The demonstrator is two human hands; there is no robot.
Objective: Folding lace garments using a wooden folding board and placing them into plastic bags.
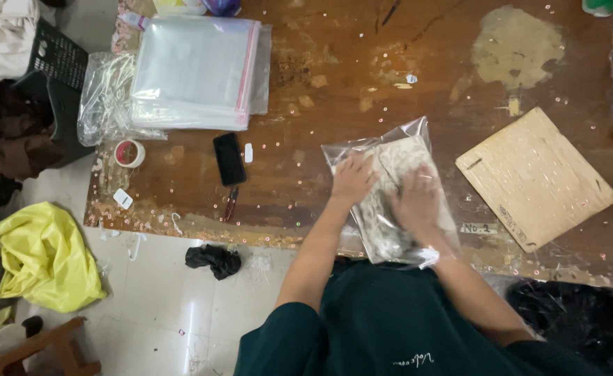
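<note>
From the head camera, a stack of clear plastic bags (195, 69) with a pink strip down one side lies at the tabletop's (334, 90) far left corner, partly over a crumpled clear wrapper (105, 104). Just nearer along the left edge sit a roll of tape (130, 153) and a small white tag (122, 199). A black phone (229, 159) lies beside them, with a small white label (249, 152) at its side and a dark red pen (231, 203) below it. A light wooden board (536, 177) rests flat toward the right edge, and a white strip label (477, 228) sits by the near edge next to it.

At the middle of the near edge lies a clear bag holding folded pale patterned cloth (390, 202). Both hands rest on top of it, open and flat, pressing down rather than gripping: the left hand (352, 179) on its left upper part, the right hand (416, 198) on its middle, the two close together.

On the floor to the left lie a yellow plastic bag (42, 254) and a black scrap (212, 260).
</note>
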